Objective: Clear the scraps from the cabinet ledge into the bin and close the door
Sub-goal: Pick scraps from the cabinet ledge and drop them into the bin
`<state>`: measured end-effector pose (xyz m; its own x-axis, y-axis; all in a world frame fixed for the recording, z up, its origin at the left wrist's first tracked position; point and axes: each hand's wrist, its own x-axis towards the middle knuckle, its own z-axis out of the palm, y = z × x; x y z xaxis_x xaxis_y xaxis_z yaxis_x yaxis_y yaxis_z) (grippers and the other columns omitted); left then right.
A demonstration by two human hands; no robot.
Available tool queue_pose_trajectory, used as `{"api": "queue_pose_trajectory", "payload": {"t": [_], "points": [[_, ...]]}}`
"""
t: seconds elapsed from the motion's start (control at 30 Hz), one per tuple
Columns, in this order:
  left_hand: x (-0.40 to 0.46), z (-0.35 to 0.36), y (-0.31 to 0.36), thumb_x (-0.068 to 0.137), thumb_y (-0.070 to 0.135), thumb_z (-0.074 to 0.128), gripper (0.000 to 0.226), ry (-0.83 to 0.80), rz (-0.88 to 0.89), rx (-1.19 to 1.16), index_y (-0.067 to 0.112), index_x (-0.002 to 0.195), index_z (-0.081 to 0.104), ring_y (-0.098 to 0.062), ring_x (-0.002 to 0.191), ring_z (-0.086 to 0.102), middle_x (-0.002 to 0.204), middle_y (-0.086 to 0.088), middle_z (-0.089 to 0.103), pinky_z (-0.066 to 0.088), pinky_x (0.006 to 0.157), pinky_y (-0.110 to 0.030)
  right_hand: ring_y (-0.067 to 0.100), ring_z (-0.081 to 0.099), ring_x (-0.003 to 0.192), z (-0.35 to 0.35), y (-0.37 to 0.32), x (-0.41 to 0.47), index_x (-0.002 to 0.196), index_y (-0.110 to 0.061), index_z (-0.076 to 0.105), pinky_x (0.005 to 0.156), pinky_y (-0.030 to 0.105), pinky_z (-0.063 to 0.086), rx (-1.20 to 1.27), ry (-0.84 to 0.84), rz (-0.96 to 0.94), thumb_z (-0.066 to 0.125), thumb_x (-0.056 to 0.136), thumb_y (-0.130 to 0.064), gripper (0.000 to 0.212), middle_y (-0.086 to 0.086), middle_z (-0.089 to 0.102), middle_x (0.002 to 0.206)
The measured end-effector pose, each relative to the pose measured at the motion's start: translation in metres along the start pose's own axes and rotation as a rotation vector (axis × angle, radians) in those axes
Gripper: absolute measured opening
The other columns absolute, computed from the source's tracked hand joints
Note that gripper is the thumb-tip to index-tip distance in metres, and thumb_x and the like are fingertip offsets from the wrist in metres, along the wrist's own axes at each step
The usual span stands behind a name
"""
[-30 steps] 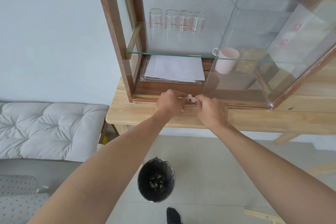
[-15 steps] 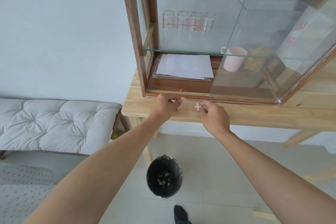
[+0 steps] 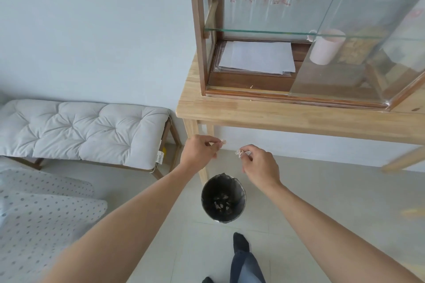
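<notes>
Both hands have dropped away from the cabinet ledge since the earlier frames and now hang below the table edge, above the bin (image 3: 223, 198) at 6 o'clock. Left hand (image 3: 199, 153) pinches a small scrap (image 3: 223, 142) between its fingertips; right hand (image 3: 259, 166) pinches another scrap (image 3: 239, 152). Farther off at 1 o'clock, two tiny scraps (image 3: 251, 87) remain on the ledge (image 3: 287, 96) of the cabinet, whose glass door (image 3: 368, 30) stands open over papers (image 3: 257, 56).

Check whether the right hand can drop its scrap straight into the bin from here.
Probably yes: the right hand pinches its scrap in open air above the bin, whose mouth is uncovered; nothing lies between.
</notes>
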<state>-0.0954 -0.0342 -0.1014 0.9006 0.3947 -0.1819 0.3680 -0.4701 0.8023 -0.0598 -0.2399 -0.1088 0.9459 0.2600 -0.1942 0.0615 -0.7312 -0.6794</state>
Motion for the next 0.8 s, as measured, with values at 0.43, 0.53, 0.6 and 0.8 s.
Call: {"api": "queue_pose_trajectory", "payload": {"t": [0.43, 0.53, 0.6, 0.8], "points": [[0.006, 0.064, -0.094, 0.103, 0.032, 0.068, 0.032, -0.248, -0.267, 0.184, 0.031, 0.134, 0.072, -0.002, 0.074, 0.073, 0.077, 0.009, 0.080, 0.061, 0.075, -0.032, 0.016, 0.078, 0.100, 0.070, 0.061, 0.023, 0.145, -0.033, 0.067, 0.096, 0.036, 0.059, -0.108, -0.365, 0.169, 0.054, 0.105, -0.035, 0.042, -0.007, 0.085, 0.085], [0.010, 0.065, -0.096, 0.103, 0.031, 0.067, 0.036, -0.230, -0.266, 0.195, 0.029, 0.139, 0.069, -0.003, 0.076, 0.073, 0.088, 0.006, 0.081, 0.060, 0.076, -0.031, 0.017, 0.078, 0.104, 0.071, 0.066, 0.028, 0.151, -0.031, 0.063, 0.098, 0.037, 0.059, -0.122, -0.385, 0.183, 0.055, 0.105, -0.035, 0.047, -0.007, 0.086, 0.087], [0.013, 0.060, -0.094, 0.104, 0.031, 0.067, 0.035, -0.210, -0.262, 0.197, 0.027, 0.138, 0.070, -0.010, 0.083, 0.075, 0.099, 0.001, 0.082, 0.059, 0.076, -0.029, 0.017, 0.078, 0.100, 0.067, 0.066, 0.030, 0.150, -0.031, 0.064, 0.095, 0.036, 0.060, -0.128, -0.367, 0.180, 0.055, 0.105, -0.037, 0.046, -0.007, 0.085, 0.087], [0.018, 0.033, -0.070, 0.105, 0.031, 0.066, 0.033, -0.165, -0.223, 0.165, 0.024, 0.137, 0.071, -0.018, 0.084, 0.069, 0.108, -0.004, 0.080, 0.061, 0.076, -0.031, 0.021, 0.078, 0.098, 0.041, 0.053, 0.027, 0.145, -0.027, 0.066, 0.096, 0.040, 0.061, -0.095, -0.273, 0.155, 0.055, 0.104, -0.037, 0.043, -0.004, 0.085, 0.092]]}}
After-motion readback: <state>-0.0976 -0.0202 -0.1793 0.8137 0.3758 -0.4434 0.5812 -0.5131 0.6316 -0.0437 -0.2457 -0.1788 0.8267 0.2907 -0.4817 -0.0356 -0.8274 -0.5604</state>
